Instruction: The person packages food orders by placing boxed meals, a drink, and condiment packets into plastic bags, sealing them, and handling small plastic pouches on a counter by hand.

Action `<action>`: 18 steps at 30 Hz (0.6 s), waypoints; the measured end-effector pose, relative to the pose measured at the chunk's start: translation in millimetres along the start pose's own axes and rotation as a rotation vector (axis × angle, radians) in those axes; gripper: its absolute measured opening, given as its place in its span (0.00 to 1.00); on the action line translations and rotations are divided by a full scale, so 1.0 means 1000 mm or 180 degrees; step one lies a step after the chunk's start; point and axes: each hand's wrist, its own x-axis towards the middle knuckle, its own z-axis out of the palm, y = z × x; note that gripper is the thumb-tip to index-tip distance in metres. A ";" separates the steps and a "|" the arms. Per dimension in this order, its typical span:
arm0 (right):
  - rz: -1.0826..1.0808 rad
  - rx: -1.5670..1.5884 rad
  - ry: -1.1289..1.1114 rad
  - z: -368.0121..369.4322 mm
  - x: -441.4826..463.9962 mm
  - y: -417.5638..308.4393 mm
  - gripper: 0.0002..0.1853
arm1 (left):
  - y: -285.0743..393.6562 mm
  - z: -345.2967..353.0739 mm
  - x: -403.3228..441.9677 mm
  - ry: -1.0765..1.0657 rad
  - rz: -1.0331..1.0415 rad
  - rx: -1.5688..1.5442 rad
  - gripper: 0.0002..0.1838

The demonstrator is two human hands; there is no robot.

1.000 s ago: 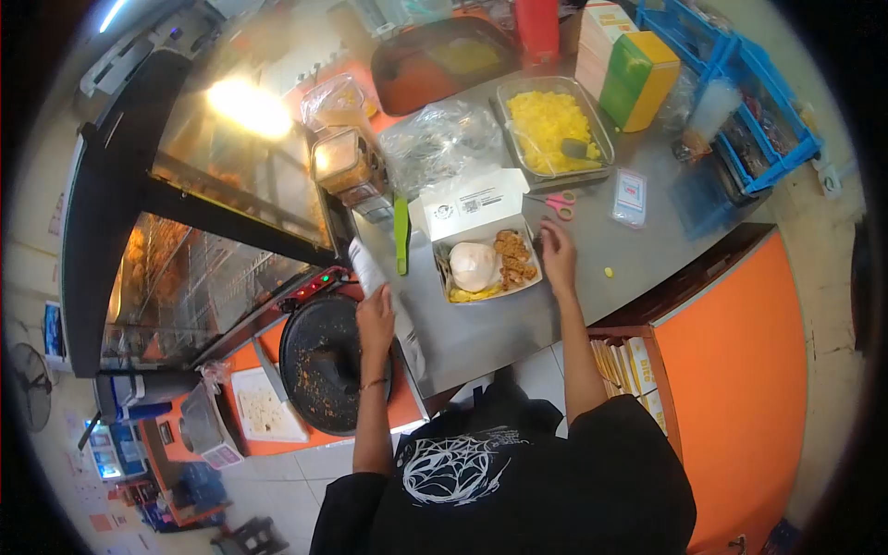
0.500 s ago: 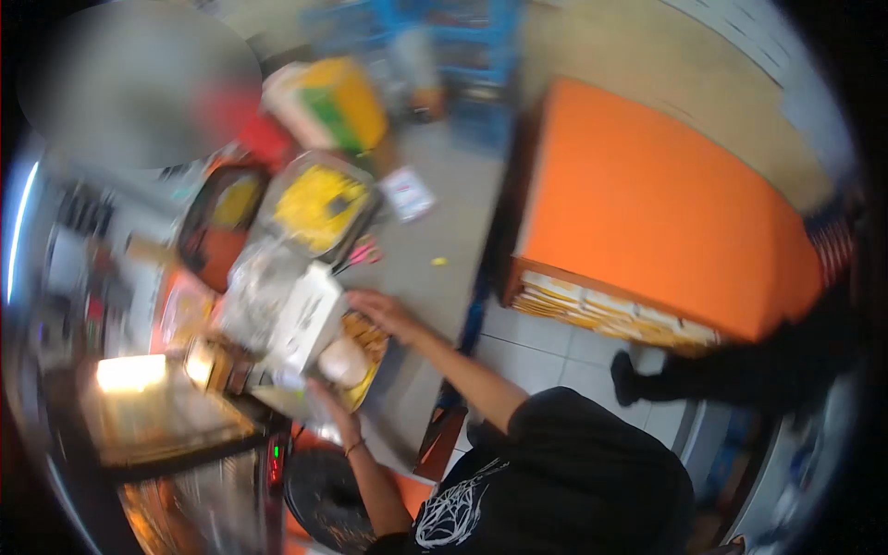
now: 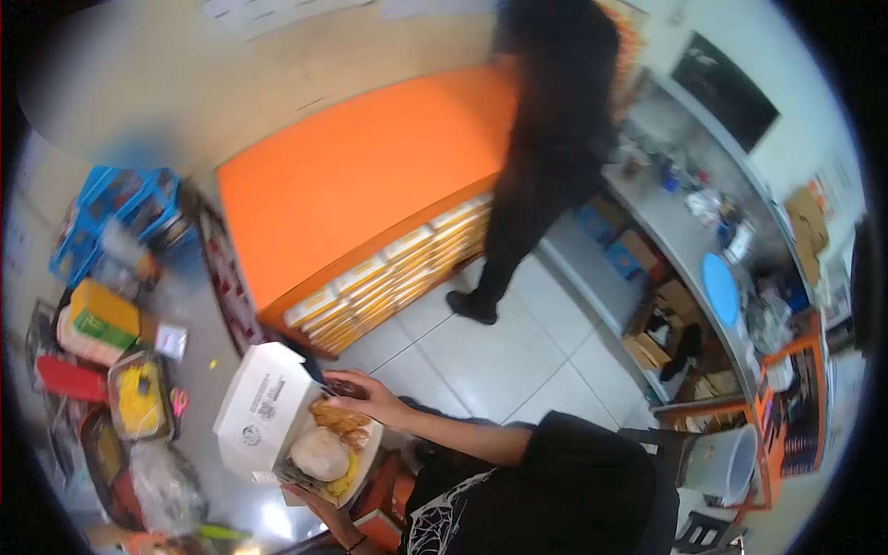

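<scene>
An open white takeaway box (image 3: 256, 412) with printing on its raised lid is held near the counter's edge. Inside it are a round white mound, apparently rice (image 3: 320, 453), browned fried pieces (image 3: 344, 423) and yellow shreds (image 3: 343, 481). My left hand (image 3: 319, 507) grips the near side of the box, its fingers partly hidden underneath. On the opposite side my right hand (image 3: 375, 402) is closed around the rim, thumb towards the food. Something dark and reddish by its fingers is too unclear to name.
The grey counter (image 3: 217, 388) bears a tray of yellow shreds (image 3: 139, 400), pink-handled scissors (image 3: 179, 400) and a plastic bag (image 3: 166, 486). An orange-topped cabinet (image 3: 370, 176) holds stacked boxes. Beyond it stands a person in black (image 3: 555, 139). Shelving (image 3: 666, 259) lines the right.
My view has swung to the right, bringing the shelving into sight. The box has moved off the counter towards its edge, with both hands on it. The other person shows more fully.
</scene>
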 end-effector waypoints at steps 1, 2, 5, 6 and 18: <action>0.0108 0.0162 0.0299 0.003 -0.006 -0.024 0.27 | 0.031 0.014 -0.005 -0.0137 -0.0137 0.0163 0.43; 0.0264 0.0237 0.0559 0.006 -0.018 -0.035 0.27 | 0.048 0.014 -0.006 -0.0282 -0.0276 0.0301 0.43; 0.0442 0.0380 0.1362 0.039 -0.028 -0.067 0.24 | 0.095 -0.008 0.040 -0.0799 -0.0573 0.1002 0.42; 0.0313 0.0540 0.1711 0.042 -0.003 -0.061 0.25 | 0.089 0.001 0.090 -0.1187 -0.0494 0.1329 0.41; -0.1239 0.0873 0.4375 0.026 -0.004 0.127 0.26 | -0.070 0.087 0.264 -0.4376 -0.0242 0.1573 0.35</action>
